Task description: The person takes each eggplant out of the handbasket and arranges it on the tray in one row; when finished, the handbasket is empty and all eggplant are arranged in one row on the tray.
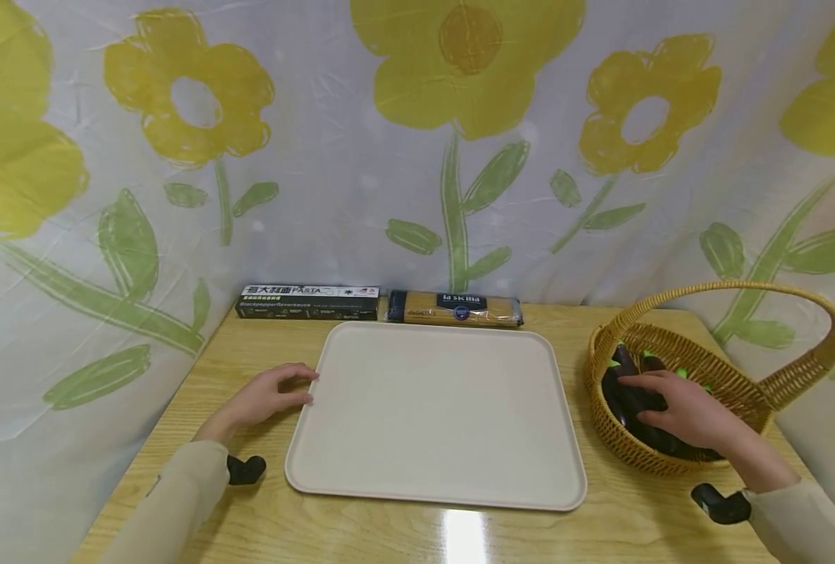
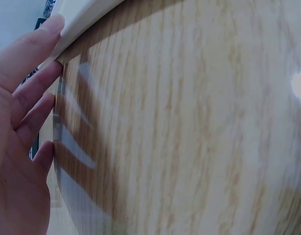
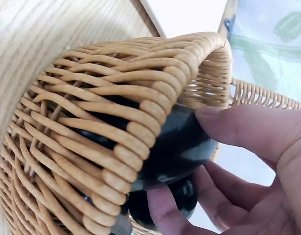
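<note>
A white rectangular tray (image 1: pixel 435 415) lies on the wooden table. At its left edge, my left hand (image 1: pixel 272 394) rests with loosely bent fingers, the thumb (image 2: pixel 53 25) at the tray's rim. On the right, my right hand (image 1: pixel 692 407) reaches into a wicker basket (image 1: pixel 636 454) of several dark purple eggplants with green tops. Thumb and fingers grip one eggplant (image 3: pixel 177 142) from either side, its lower part hidden behind the basket wall in the right wrist view. Another eggplant (image 3: pixel 143 210) lies close by the fingertips.
Behind the tray lie a black pasta box (image 1: pixel 308 302) and a packet of spaghetti (image 1: pixel 454 309). The basket's tall arched handle (image 1: pixel 749 287) rises above the right hand. A flowered curtain (image 1: pixel 319 157) hangs behind and beside the table.
</note>
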Motion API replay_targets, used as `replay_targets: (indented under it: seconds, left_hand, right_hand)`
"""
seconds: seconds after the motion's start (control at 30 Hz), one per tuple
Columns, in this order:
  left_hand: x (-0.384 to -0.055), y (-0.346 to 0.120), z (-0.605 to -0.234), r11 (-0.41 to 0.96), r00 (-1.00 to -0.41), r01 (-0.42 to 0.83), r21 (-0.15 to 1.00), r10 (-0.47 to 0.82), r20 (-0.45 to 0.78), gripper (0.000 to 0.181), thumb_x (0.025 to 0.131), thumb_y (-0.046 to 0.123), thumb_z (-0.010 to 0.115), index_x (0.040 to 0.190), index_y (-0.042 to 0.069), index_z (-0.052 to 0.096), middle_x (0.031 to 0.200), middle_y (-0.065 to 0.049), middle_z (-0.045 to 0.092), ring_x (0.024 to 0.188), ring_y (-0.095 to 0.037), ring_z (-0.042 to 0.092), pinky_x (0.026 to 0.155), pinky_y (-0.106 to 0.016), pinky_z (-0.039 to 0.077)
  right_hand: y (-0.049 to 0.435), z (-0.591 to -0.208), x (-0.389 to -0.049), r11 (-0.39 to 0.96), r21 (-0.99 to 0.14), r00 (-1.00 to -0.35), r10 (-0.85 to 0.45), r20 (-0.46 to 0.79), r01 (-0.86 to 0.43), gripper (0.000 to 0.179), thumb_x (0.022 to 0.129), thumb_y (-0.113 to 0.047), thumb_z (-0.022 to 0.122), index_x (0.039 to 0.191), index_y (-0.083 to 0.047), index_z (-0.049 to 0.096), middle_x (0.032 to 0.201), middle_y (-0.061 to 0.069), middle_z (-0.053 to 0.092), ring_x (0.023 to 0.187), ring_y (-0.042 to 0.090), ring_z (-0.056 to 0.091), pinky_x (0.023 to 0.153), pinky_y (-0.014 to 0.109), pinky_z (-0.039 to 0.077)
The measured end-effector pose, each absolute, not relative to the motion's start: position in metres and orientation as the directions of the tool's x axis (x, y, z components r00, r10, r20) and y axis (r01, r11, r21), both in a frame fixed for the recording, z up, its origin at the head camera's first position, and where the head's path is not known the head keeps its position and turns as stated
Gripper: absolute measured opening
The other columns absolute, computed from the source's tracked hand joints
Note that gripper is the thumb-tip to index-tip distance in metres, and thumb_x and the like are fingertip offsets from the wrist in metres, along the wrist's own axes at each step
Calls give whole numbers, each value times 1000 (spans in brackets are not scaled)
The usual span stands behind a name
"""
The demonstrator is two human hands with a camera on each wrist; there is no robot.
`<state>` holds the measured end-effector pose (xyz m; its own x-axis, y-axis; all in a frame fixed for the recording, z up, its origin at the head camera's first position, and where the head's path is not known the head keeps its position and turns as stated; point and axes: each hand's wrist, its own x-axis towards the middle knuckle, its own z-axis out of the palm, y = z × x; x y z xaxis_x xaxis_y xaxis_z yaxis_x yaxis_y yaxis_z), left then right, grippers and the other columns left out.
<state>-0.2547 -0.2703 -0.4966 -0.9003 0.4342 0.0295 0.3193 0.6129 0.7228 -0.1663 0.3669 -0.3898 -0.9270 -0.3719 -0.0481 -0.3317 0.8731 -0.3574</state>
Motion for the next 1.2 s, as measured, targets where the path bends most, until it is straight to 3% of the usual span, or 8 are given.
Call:
replay_targets:
  seconds: [0.17,0.4,0.63,0.8,0.9,1.0,1.07,1.2]
  left_hand:
    - [-255,-270,-496,618,-901,322,717,433,30,39,89,27,73,124,10,64,135,-16,56,131,-39,44,110,-57,31]
    - [-255,-270,-495,616,-902,312,723,432,22,39,90,28,73,125,11,64,136,-16,55,132,-39,43,110,-58,31]
    - [-256,-271,-495,616,-901,316,722,434,24,39,89,28,73,124,12,65,136,-15,55,132,-39,44,110,-58,32]
    - [-255,-270,-494,621,-900,322,715,436,26,38,90,27,72,124,11,65,136,-16,55,131,-39,44,110,-58,32]
    - [-255,-270,-493,623,-899,319,714,436,21,39,90,27,72,124,11,64,136,-16,55,132,-40,43,110,-58,31]
    - [-254,-270,-492,626,-900,313,715,435,14,39,90,27,72,124,11,64,136,-16,55,132,-40,43,110,-59,31]
    - [-254,-270,-493,624,-901,311,717,434,14,39,90,27,72,124,11,64,136,-16,55,132,-40,43,110,-59,30]
    - [-254,-270,-496,612,-899,311,727,438,16,40,90,28,72,125,11,64,136,-15,55,132,-39,43,111,-58,30]
  right_hand:
    - [366,-387,-167,861,-353,-908,-414,-69,-366,45,85,-6,72,128,-1,62,125,31,55,112,50,53,81,59,51]
    - [370,-381,-167,854,-392,-906,-410,-100,-343,43,89,-9,70,131,-2,61,131,37,44,113,52,50,77,53,52]
    - [381,-375,-162,812,-528,-936,-341,-86,-247,48,96,-21,65,139,-4,53,138,32,42,115,50,51,82,55,51]
    - [389,-373,-160,741,-659,-961,-257,-105,-126,52,99,-26,59,144,-4,47,146,30,38,117,45,54,82,42,55]
    - [392,-374,-159,710,-702,-971,-200,-134,-50,55,100,-32,57,147,-6,44,150,27,34,113,22,59,80,34,54]
    - [394,-375,-159,690,-724,-974,-165,-156,-1,58,99,-37,57,148,-9,42,152,26,31,109,7,57,82,36,54]
    - [395,-375,-159,689,-725,-977,-151,-152,6,59,99,-38,58,148,-9,42,152,26,31,112,13,58,83,40,55]
    - [392,-375,-155,687,-726,-982,-128,-137,12,60,98,-39,58,148,-8,42,152,27,29,124,43,49,83,42,54]
